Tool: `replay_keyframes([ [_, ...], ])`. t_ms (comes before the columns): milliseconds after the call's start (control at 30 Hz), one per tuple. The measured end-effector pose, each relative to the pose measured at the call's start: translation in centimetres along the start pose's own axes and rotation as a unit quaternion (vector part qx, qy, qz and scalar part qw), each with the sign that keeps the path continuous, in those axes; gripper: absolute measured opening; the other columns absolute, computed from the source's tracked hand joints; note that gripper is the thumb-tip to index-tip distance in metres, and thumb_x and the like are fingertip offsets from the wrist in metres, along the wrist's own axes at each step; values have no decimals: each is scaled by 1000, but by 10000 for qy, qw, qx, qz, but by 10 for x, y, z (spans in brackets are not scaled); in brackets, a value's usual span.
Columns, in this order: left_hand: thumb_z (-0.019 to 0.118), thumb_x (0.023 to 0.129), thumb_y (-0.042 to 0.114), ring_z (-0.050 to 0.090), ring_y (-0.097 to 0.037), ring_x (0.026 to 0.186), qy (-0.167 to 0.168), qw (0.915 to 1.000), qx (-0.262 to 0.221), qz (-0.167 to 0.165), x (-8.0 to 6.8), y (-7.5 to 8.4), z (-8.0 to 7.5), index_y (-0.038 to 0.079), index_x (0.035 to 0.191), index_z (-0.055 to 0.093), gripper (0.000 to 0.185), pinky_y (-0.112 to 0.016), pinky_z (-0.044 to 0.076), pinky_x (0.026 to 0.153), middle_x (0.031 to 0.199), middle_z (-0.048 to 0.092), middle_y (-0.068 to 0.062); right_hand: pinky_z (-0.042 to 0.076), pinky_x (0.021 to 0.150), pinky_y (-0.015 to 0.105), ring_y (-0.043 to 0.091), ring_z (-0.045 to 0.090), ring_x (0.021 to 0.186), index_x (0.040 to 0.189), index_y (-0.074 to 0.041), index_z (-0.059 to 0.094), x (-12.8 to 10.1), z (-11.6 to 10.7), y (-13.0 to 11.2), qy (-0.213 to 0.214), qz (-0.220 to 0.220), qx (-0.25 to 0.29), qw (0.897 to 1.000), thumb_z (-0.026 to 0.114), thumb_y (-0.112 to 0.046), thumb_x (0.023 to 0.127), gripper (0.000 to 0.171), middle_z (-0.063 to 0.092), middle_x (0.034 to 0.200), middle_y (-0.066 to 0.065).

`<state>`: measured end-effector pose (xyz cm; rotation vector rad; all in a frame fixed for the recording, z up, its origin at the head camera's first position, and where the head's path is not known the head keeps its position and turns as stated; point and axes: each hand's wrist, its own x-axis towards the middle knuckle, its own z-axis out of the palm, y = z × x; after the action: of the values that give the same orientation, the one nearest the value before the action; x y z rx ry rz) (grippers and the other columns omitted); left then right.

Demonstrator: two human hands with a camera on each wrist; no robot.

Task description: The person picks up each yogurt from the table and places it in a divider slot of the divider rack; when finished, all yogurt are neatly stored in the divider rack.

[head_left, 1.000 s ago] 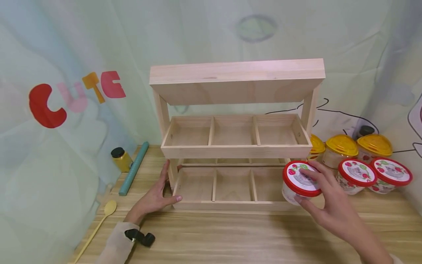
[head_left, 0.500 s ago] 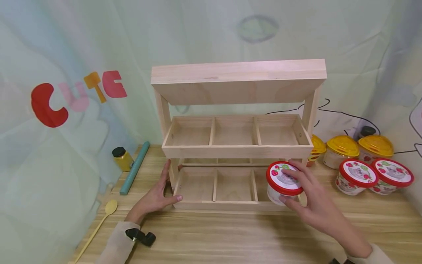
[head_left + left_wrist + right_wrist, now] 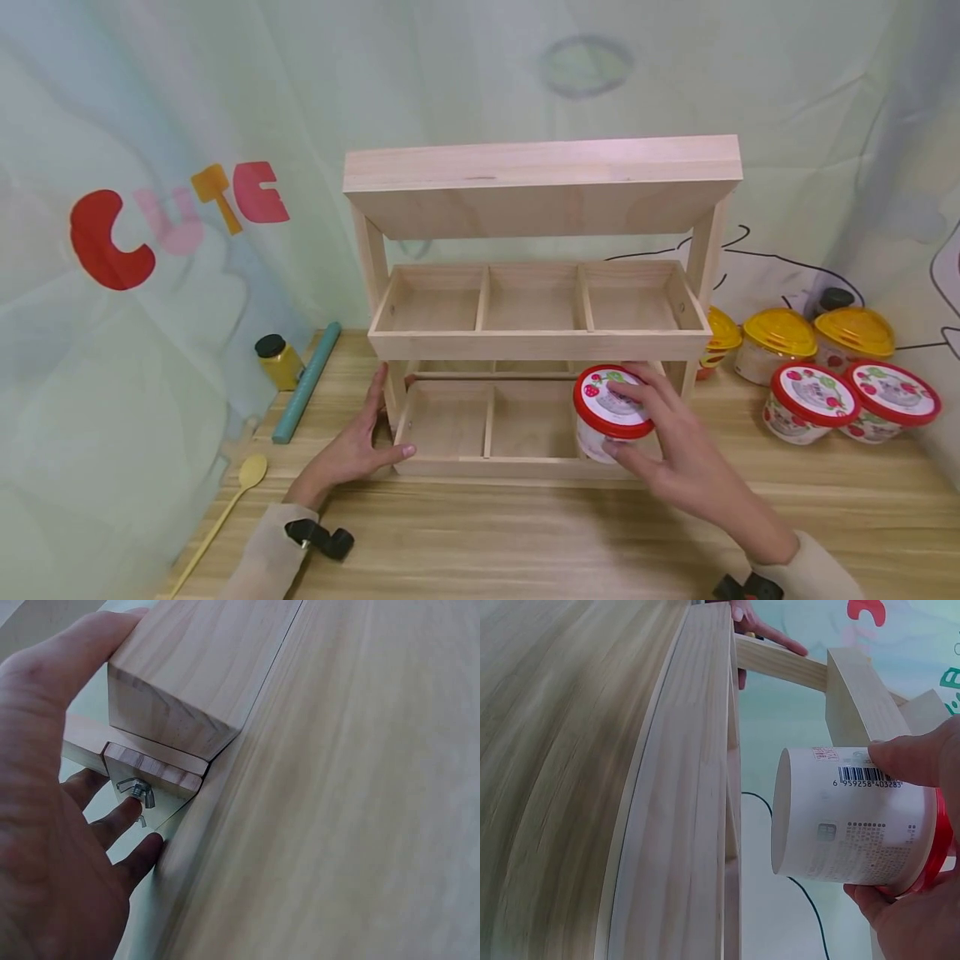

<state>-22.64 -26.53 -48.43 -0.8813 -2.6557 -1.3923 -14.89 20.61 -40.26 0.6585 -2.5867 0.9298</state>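
A white lidded tub (image 3: 613, 402) with a red rim and strawberry print is held in my right hand (image 3: 686, 458), thumb low at the front and fingers over the lid. It hovers over the right part of the lower tray (image 3: 525, 468) of a pale wooden tiered rack (image 3: 540, 346). In the right wrist view the tub (image 3: 847, 817) shows a barcode and its base is clear of the tray. My left hand (image 3: 360, 450) grips the rack's lower left end, thumb on the front, fingers round the side. In the left wrist view those fingertips reach a wing nut (image 3: 139, 789).
Two more red-lidded tubs (image 3: 813, 400) stand at the right, before several yellow-lidded tubs (image 3: 780, 342). A yellow jar with a black lid (image 3: 279, 362), a teal rod (image 3: 307, 383) and a yellow spoon (image 3: 251, 472) lie left of the rack.
My right hand has carried the tub leftward, from the rack's lower right end to over the lower tray. The left hand has stayed on the rack.
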Motion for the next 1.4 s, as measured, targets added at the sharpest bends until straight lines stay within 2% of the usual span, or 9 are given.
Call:
replay_keyframes([
  [200,89,87,14,26,-58,161,5,10000,-1,11,-2,-1,-1,25,170,-24,141,-86,21,121,176,28,-26,59,103,60,33,54,140,151,-23,54,9,12,-4,-36,-70,187,9998,88,-19,87,73,41,169,7],
  [500,88,88,17,26,-56,161,3,10000,47,-85,-3,0,-1,26,169,-25,140,-86,21,122,177,27,-24,62,101,51,29,57,140,149,-18,56,20,32,-15,17,-396,401,9984,88,-18,85,72,45,166,10],
  [733,89,87,17,26,-55,162,6,10000,37,-64,-1,1,-1,27,169,-25,141,-85,20,123,177,29,-24,63,99,51,32,61,137,148,-19,57,26,49,-22,108,-601,512,9968,87,-17,84,70,47,165,10],
  [900,89,88,17,25,-55,162,-19,9999,8,-103,-1,1,-1,28,169,-25,141,-85,19,122,177,27,-24,63,100,54,35,59,140,149,-21,56,29,58,-30,39,-609,623,9962,86,-19,85,71,45,166,11],
  [1167,88,88,18,26,-55,162,-31,9998,11,-195,-3,5,-1,30,169,-26,141,-84,20,123,177,28,-23,61,102,53,34,60,139,149,-21,56,37,73,-41,0,-718,850,9938,86,-22,87,69,45,166,10],
  [1400,88,88,14,25,-56,162,-79,9999,-60,-35,0,2,-1,27,169,-26,140,-84,21,122,177,27,-26,60,105,53,31,57,141,150,-21,55,48,81,-48,-58,-670,1058,9921,86,-21,88,69,44,166,7],
])
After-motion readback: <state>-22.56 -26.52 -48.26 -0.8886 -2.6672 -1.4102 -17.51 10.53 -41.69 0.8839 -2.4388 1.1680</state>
